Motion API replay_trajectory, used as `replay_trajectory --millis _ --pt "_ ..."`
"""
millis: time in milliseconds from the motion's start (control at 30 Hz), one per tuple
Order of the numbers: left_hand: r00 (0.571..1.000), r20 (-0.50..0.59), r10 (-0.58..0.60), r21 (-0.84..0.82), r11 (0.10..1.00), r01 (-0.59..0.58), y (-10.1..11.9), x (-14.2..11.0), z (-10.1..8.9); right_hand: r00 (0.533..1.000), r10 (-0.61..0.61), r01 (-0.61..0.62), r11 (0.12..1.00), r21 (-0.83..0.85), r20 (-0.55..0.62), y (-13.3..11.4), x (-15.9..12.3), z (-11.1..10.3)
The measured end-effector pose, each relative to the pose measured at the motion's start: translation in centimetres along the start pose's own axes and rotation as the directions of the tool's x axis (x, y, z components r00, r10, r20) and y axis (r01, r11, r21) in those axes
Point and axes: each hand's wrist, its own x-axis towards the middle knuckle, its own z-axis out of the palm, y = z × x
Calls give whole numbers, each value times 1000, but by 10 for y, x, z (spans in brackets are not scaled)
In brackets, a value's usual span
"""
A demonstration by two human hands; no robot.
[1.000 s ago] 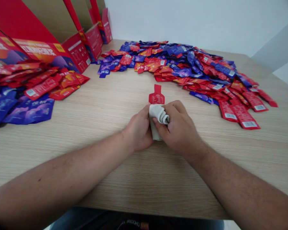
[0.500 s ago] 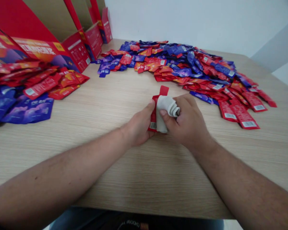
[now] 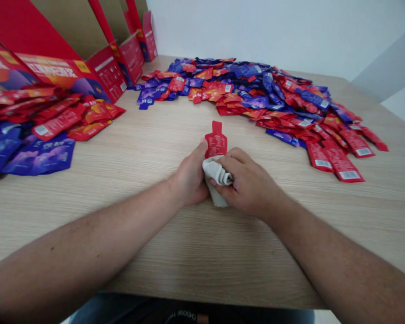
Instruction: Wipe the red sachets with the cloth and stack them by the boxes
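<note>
A red sachet with a narrow tab on top is gripped along its left side by my left hand, thumb on its face. My right hand clutches a folded whitish cloth, which lies against the lower part of the sachet and covers it. The sachet's upper half and tab show above the cloth. My left fingers behind the sachet are hidden. Both hands are above the near middle of the wooden table.
A long heap of red and blue sachets curves across the back and right. At the left lie piles of red sachets and blue sachets. Red cardboard boxes with raised flaps stand behind them, near a white wall.
The cloth in my right hand has slid left and down over the sachet. More of the sachet's printed top shows now, while its barcode end has become covered.
</note>
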Motion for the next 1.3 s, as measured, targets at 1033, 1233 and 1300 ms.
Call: replay_trajectory --millis 1033,1233,1300 --pt "994 15 -111 216 971 105 24 -12 -7 766 578 -570 813 118 -280 68 18 -18" --pt "986 -36 163 474 871 -127 80 -34 -51 756 625 -627 777 58 -192 59 20 -16" --pt "961 -105 255 544 824 -159 104 -49 -73 740 652 -657 753 34 -165 57 21 -17"
